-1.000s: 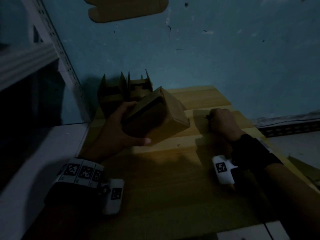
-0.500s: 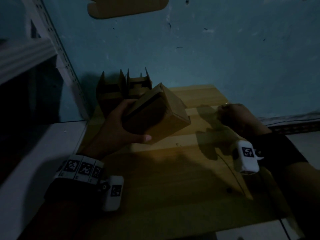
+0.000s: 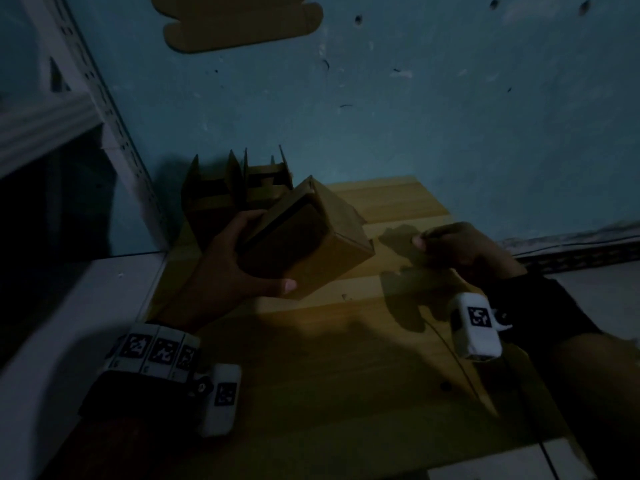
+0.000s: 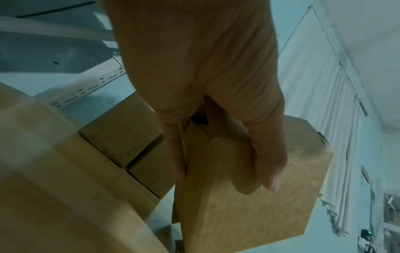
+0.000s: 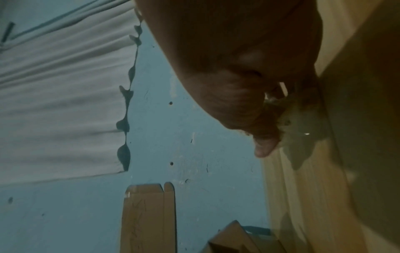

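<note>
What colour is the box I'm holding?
The box is plain brown; left wrist view shows best.

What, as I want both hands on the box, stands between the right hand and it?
Nothing visible: only bare table shows between the right hand and the cardboard box the left hand grips.

box (image 3: 313, 242) above table (image 3: 329, 375) | open boxes (image 3: 232, 192) behind it, against wall (image 3: 415, 116) | right hand (image 3: 460, 251) right of box
</note>
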`<state>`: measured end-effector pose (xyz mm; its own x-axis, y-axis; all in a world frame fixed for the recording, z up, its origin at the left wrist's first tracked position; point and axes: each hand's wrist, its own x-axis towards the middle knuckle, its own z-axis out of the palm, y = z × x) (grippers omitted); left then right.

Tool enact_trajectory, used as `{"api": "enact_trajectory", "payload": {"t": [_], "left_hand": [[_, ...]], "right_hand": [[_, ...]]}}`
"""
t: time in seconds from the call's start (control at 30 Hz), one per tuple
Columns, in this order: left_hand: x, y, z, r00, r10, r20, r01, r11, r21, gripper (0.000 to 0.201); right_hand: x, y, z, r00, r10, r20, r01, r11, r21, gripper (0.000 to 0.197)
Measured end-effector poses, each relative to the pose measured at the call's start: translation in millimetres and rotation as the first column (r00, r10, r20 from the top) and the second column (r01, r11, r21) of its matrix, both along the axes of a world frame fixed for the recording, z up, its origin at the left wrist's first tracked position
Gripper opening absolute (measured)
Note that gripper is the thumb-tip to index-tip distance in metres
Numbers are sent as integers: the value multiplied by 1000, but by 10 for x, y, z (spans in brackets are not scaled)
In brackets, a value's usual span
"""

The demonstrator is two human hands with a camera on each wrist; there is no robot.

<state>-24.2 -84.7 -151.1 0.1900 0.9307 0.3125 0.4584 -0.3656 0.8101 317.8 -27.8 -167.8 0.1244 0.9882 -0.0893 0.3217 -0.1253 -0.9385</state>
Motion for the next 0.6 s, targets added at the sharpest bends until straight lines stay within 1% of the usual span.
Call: {"api": "enact_trajectory", "payload": {"t": [0.03, 0.1, 0.2, 0.23, 0.3, 0.37, 0.4, 0.47, 0.53, 0.6], "left_hand": [[-1, 2, 1, 1000, -2, 1, 2, 1000, -6, 93], [-5, 4, 3, 1000, -9, 8, 9, 1000, -6, 93], [-5, -4, 12, 1000, -9, 11, 9, 1000, -8, 92], [-8, 0, 11, 1000, -3, 6, 3, 1000, -8, 91], [-8, 0, 11, 1000, 0, 3, 0, 1000, -3, 92], [-12, 1, 8, 1000, -8, 13, 8, 1000, -5, 96], [-16, -1, 7, 1000, -12, 17, 12, 1000, -7, 100], [-18, -6, 7, 1000, -17, 22, 17, 1000, -2, 102], [-19, -4, 12, 1000, -18, 22, 18, 1000, 0, 102], [-20, 0, 9, 1000, -12, 19, 12, 1000, -12, 104]], "right_hand": [[-23, -10, 9, 999, 9, -42, -9, 1000, -9, 14], [-69, -7, 15, 994, 14, -112, -14, 1000, 2, 18], [-105, 37, 1, 988, -63, -139, 69, 997, 33, 21], [-97, 55, -8, 988, -69, -137, 74, 997, 33, 21], [-85, 76, -7, 990, -44, -137, 45, 999, 5, 17], [-66, 110, -14, 977, -26, -211, 15, 999, -52, 21], [-65, 123, -14, 975, -38, -220, 19, 996, -89, 22], [-73, 138, -9, 974, -60, -218, 33, 991, -127, 23], [-100, 115, 14, 975, -32, -220, 14, 996, -85, 16], [-129, 53, 21, 988, 32, -152, -35, 999, -16, 18]]}}
